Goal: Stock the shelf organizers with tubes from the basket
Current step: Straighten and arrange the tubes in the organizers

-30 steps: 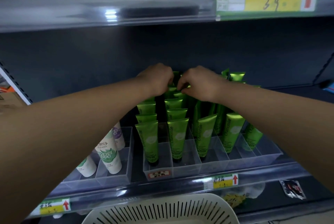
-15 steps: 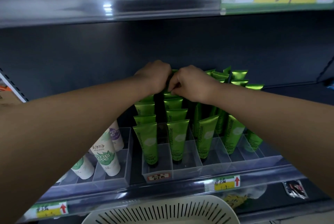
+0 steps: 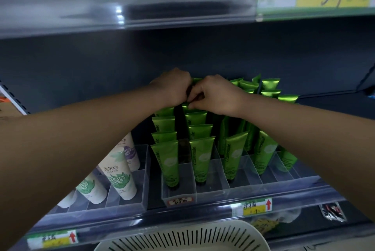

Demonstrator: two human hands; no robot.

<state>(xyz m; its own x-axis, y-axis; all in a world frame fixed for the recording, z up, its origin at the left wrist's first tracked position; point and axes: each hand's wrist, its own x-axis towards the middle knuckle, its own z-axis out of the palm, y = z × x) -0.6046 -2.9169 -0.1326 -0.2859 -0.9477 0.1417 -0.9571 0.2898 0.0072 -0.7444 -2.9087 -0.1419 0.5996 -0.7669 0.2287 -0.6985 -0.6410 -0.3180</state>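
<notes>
**Both hands work the back row of green tubes**

At the centre of the frame, the left hand (image 3: 172, 86) and the right hand (image 3: 216, 96) meet knuckle to knuckle over the rearmost green Chamomile tubes (image 3: 199, 157), fingers curled down onto the crimped top ends. Each hand appears pinched around a flat tube tail, though the fingertips are hidden behind the knuckles, so how many tubes each one has cannot be told. The tubes stand cap-down in files inside the clear shelf organizer (image 3: 211, 190), lower centre, its front slots only part filled. White aloe tubes (image 3: 118, 173) lean in a separate clear bin (image 3: 145, 179) at lower left. The slotted rim of the cream basket (image 3: 182, 238) shows at the bottom edge; its contents are out of sight.

These tubes look light and soft-walled, with a glossy skin likely to slide under a loose pinch. The stiff crimped seam at the top seems the surest hold; squeezing the body would probably dent it, and nudging one risks tipping its neighbours.
</notes>
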